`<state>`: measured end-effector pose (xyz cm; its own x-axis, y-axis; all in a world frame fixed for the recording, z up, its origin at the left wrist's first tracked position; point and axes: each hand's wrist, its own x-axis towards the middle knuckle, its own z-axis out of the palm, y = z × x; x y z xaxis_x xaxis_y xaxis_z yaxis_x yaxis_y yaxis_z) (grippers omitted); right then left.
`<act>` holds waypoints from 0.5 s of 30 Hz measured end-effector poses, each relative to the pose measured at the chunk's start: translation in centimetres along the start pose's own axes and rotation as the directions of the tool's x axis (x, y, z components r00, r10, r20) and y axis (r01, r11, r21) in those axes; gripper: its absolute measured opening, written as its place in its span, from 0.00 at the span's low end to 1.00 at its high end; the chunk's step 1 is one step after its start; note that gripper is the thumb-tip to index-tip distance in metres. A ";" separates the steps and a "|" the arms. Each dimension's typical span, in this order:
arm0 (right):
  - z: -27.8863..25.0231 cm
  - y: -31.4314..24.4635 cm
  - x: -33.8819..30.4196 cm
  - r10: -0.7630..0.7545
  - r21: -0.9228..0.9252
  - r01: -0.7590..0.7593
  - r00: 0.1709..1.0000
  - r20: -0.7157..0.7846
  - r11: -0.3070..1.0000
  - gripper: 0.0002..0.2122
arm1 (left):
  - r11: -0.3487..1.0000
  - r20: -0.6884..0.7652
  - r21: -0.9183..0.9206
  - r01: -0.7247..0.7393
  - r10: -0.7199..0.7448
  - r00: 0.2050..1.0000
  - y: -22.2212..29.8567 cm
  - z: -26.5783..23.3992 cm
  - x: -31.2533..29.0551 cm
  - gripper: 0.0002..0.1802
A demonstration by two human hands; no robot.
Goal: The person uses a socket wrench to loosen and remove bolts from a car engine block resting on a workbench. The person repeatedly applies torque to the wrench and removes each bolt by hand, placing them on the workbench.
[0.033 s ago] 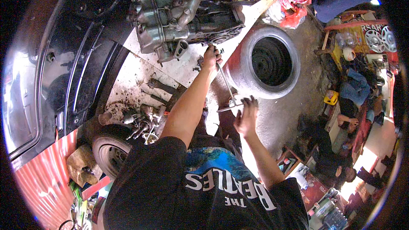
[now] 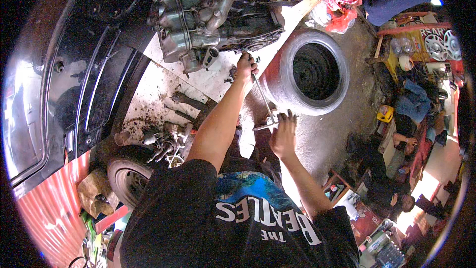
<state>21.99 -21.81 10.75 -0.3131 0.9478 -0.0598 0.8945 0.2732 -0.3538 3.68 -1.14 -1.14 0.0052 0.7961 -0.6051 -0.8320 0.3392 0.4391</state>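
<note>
- The left hand is gripping the top end of a long metal wrench, fingers wrapped tight, right beside the engine.
- The right hand is pressing the wrench's lower handle, fingers spread apart.
- A tire is lying nearby.

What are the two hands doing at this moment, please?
Left hand: closed around the far end of the long metal wrench, at the engine.
Right hand: fingers spread over the wrench's near end, touching it.
</note>
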 end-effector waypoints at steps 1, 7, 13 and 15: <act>0.8 -0.4 1.4 0.011 -0.110 -0.001 0.996 0.091 0.994 0.27 | 1.000 0.006 -0.008 -0.010 0.010 1.000 0.7 0.5 0.6 0.15; 4.6 0.1 3.4 0.033 -0.299 0.002 0.993 0.111 0.954 0.22 | 1.000 -0.034 0.006 -0.005 0.006 0.999 0.4 0.2 0.8 0.15; 3.6 1.2 3.9 0.017 -0.049 -0.004 0.965 0.262 0.999 0.20 | 1.000 -0.008 0.023 0.002 -0.002 1.000 0.9 -0.2 0.8 0.15; 2.3 1.0 4.4 -0.005 0.053 -0.010 0.958 0.288 0.999 0.21 | 1.000 0.023 0.009 0.027 -0.027 0.999 1.3 -0.8 0.9 0.16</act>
<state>20.80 -17.72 8.01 -0.3966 0.8587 -0.3244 0.8794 0.2541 -0.4026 2.17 -0.34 -1.62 0.0404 0.7979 -0.6015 -0.8267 0.3647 0.4283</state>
